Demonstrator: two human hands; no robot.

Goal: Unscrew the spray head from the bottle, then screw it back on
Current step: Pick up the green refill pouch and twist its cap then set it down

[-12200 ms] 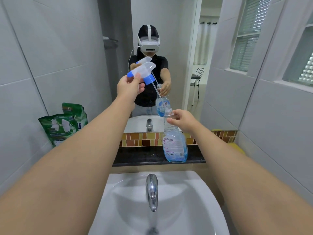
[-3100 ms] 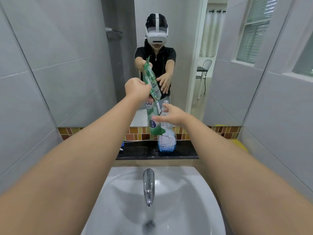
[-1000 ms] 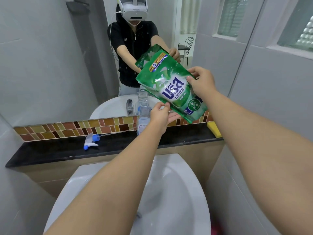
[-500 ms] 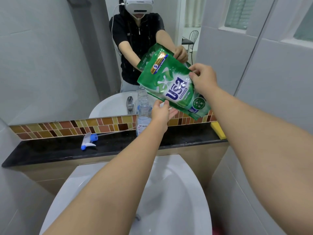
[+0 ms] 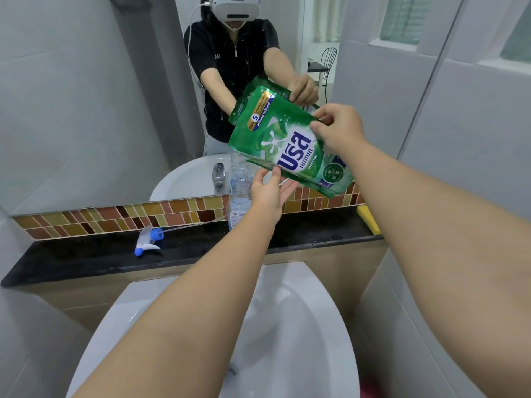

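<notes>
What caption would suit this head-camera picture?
Both hands, left and right, tilt a green refill pouch over the open bottle; the spray head lies on the ledge.

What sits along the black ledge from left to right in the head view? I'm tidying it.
Spray head → open bottle → yellow sponge. The green refill pouch is held above the ledge, so left out.

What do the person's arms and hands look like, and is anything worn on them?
Both forearms are bare. The left hand and right hand show no gloves, rings or watch. The mirror shows short black sleeves ending above the elbows.
</notes>
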